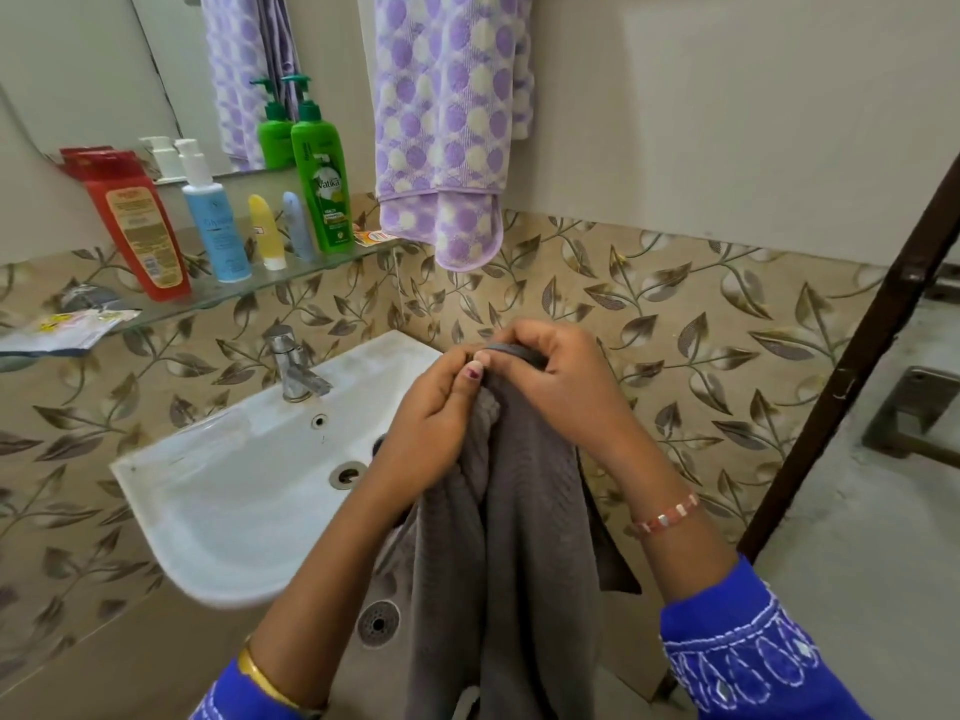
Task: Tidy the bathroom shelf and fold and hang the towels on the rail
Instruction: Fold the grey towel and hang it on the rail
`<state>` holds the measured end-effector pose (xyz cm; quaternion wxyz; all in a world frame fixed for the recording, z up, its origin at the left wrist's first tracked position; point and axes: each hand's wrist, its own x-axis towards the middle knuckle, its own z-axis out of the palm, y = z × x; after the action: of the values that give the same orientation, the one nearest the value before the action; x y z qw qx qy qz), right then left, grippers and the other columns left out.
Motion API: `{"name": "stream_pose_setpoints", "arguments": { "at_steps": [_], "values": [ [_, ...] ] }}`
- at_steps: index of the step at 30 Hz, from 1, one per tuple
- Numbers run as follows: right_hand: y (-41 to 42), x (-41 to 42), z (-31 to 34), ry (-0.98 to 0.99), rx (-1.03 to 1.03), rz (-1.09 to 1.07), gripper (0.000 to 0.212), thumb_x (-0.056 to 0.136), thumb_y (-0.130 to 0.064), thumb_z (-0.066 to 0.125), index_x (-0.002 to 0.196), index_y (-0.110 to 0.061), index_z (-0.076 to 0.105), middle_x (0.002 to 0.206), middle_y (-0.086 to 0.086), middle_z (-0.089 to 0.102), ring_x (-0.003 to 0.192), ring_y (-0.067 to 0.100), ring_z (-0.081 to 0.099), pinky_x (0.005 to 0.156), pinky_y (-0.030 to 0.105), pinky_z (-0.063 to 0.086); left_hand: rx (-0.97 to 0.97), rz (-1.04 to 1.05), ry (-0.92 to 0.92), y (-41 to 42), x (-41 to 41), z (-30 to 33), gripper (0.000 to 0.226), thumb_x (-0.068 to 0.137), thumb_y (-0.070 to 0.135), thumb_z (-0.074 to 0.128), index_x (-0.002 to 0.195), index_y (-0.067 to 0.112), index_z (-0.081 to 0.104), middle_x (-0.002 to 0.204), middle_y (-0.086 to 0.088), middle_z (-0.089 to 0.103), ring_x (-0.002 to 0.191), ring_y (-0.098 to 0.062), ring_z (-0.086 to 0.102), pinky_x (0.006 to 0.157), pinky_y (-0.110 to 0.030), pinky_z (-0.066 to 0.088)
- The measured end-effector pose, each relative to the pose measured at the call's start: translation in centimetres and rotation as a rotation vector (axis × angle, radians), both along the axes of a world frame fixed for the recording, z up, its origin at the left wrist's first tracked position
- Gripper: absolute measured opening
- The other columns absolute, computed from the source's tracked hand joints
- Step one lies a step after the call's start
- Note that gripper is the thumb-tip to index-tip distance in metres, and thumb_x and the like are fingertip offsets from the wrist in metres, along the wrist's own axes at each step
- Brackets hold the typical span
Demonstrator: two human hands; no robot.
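In the head view, both hands meet at the top edge of a grey towel (524,537), in front of the right side of the white sink (218,491). The left hand (431,413) has its grip closed on the towel: the thumb and the curled fingers pinch a bunched fold just under the top edge. The right hand (561,376) also has its grip closed on the towel, with the fingers curled over the top hem, touching the left thumb. The towel hangs down from the two hands in long folds and reaches below the lower edge of the picture.

A purple dotted towel (447,122) hangs on the wall above, with its lower end beside the right end of the glass shelf (218,291). The rail that carries it is not visible. On the shelf, from left to right, stand a red bottle (137,226), a blue pump bottle (213,220), a small yellow tube (266,232), a pale blue tube (297,226) and a green pump bottle (318,184). Some flat sachets (62,330) lie at the left end of the shelf. A mirror (93,59) above the shelf reflects the bottles. A metal tap (293,368) stands at the back edge of the sink. The wall behind has tiles with a leaf pattern (675,324).
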<state>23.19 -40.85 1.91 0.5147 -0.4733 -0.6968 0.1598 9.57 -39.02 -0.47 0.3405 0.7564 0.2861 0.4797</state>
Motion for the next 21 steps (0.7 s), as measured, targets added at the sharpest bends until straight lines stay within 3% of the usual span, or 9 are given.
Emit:
{"name": "stream_pose_setpoints", "arguments": {
  "at_steps": [2, 4, 6, 9, 13, 15, 17, 19, 21],
  "values": [
    [-0.2, 0.4, -0.7, 0.02, -0.028, 0.014, 0.014, 0.081, -0.018, 0.067, 0.074, -0.028, 0.061, 0.063, -0.012, 0.057, 0.06, 0.0, 0.052, 0.059, 0.013, 0.041, -0.012, -0.001, 0.07, 0.3, -0.8, -0.3, 0.025, 0.098, 0.017, 0.035, 0.089, 0.019, 0.058, 0.084, 0.007, 0.06, 0.083, -0.005, 0.057, 0.078, -0.022, 0.044],
    [-0.2, 0.7, -1.5, 0.073, -0.059, 0.019, 0.017, 0.081, -0.017, 0.068, 0.075, -0.029, 0.057, 0.058, -0.001, 0.046, 0.054, 0.007, 0.042, 0.055, 0.02, 0.037, -0.019, 0.031, 0.157, 0.5, -1.0, -0.9, 0.026, 0.097, 0.017, 0.036, 0.08, 0.01, 0.054, 0.073, 0.005, 0.053, 0.072, -0.01, 0.05, 0.071, -0.03, 0.041],
    [-0.2, 1.0, -2.3, 0.093, -0.095, 0.026, 0.013, 0.081, -0.018, 0.068, 0.076, -0.024, 0.057, 0.059, 0.005, 0.043, 0.055, 0.015, 0.04, 0.056, 0.029, 0.036, -0.034, 0.062, 0.146, 0.3, -0.7, -1.4, 0.028, 0.097, 0.016, 0.036, 0.074, 0.008, 0.05, 0.067, 0.004, 0.047, 0.066, -0.009, 0.045, 0.065, -0.029, 0.037],
    [-0.1, 1.4, -3.5, 0.065, -0.16, 0.024, 0.011, 0.085, -0.022, 0.062, 0.078, -0.03, 0.059, 0.07, 0.006, 0.06, 0.067, 0.025, 0.056, 0.065, 0.037, 0.048, -0.093, 0.121, -0.021, -0.2, 0.0, -1.3, 0.032, 0.098, 0.018, 0.035, 0.071, 0.014, 0.052, 0.066, 0.005, 0.051, 0.064, -0.005, 0.047, 0.064, -0.024, 0.04],
    [0.5, 2.1, -6.9, -0.082, -0.314, -0.043, 0.021, 0.09, -0.016, 0.053, 0.086, -0.035, 0.06, 0.084, -0.012, 0.065, 0.074, -0.004, 0.059, 0.062, 0.012, 0.044, -0.179, 0.154, -0.284, -0.7, 0.5, 0.1, 0.042, 0.097, 0.027, 0.038, 0.069, 0.039, 0.066, 0.067, 0.02, 0.065, 0.068, 0.006, 0.058, 0.068, -0.013, 0.047],
    [0.8, 2.6, -9.0, -0.18, -0.394, -0.084, 0.02, 0.092, -0.015, 0.05, 0.1, -0.026, 0.064, 0.094, -0.005, 0.067, 0.086, 0.007, 0.061, 0.069, 0.02, 0.048, -0.184, 0.116, -0.33, -0.9, 0.4, 0.9, 0.035, 0.092, 0.036, 0.04, 0.07, 0.042, 0.067, 0.069, 0.019, 0.066, 0.072, 0.002, 0.06, 0.073, -0.019, 0.049],
    [1.0, 2.9, -10.4, -0.143, -0.431, -0.142, 0.02, 0.094, -0.015, 0.045, 0.103, -0.018, 0.064, 0.095, 0.002, 0.067, 0.088, 0.017, 0.062, 0.07, 0.027, 0.047, -0.172, 0.133, -0.31, -0.9, 0.0, 1.4, 0.031, 0.089, 0.041, 0.039, 0.072, 0.038, 0.066, 0.071, 0.014, 0.066, 0.075, -0.004, 0.06, 0.076, -0.027, 0.049],
    [0.9, 3.3, -10.6, 0.017, -0.422, -0.251, 0.022, 0.096, -0.014, 0.041, 0.102, -0.012, 0.062, 0.09, 0.005, 0.066, 0.08, 0.018, 0.061, 0.066, 0.028, 0.048, -0.121, 0.231, -0.194, -0.3, -0.6, 1.2, 0.03, 0.094, 0.034, 0.038, 0.076, 0.03, 0.062, 0.074, 0.01, 0.062, 0.075, -0.007, 0.058, 0.076, -0.031, 0.048],
    [0.6, 4.0, -9.2, 0.134, -0.318, -0.378, 0.019, 0.096, -0.018, 0.044, 0.094, -0.017, 0.062, 0.08, 0.007, 0.066, 0.069, 0.021, 0.061, 0.061, 0.032, 0.049, -0.108, 0.337, -0.045, 0.1, -1.0, 0.4, 0.027, 0.098, 0.023, 0.037, 0.088, 0.023, 0.061, 0.081, 0.007, 0.061, 0.081, -0.01, 0.058, 0.081, -0.032, 0.047]
  ]
}}
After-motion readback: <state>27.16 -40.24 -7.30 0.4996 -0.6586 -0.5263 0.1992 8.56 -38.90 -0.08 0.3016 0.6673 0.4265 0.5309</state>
